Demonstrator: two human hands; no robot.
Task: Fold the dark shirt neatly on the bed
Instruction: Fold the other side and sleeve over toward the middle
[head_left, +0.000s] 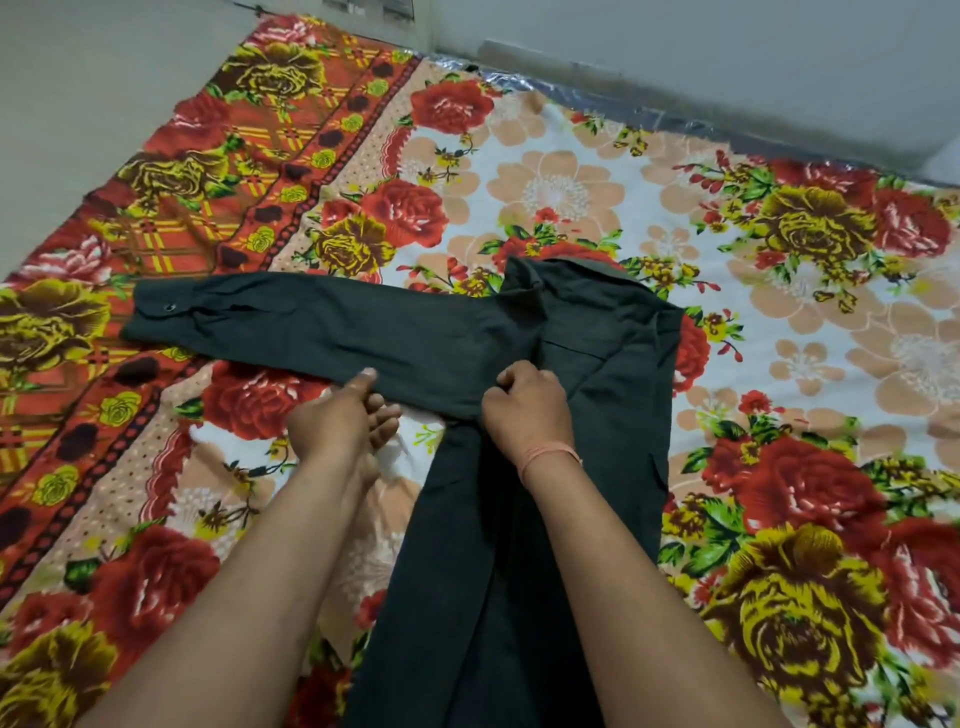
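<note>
The dark shirt (582, 395) lies on the floral bedsheet (571, 171), its body folded into a narrow strip running toward me. One sleeve (311, 322) stretches out flat to the left, its buttoned cuff at the far end. My left hand (348, 415) pinches the sleeve's lower edge near its middle, thumb on top of the cloth. My right hand (524, 410), with a pink thread at the wrist, is curled into a fist gripping the fabric where the sleeve meets the body. The collar sits at the far end of the shirt.
The bedsheet, printed with red and yellow roses, covers the whole bed. A pale wall (727, 62) runs along the far and right side. Grey floor (78, 104) shows past the bed's left edge.
</note>
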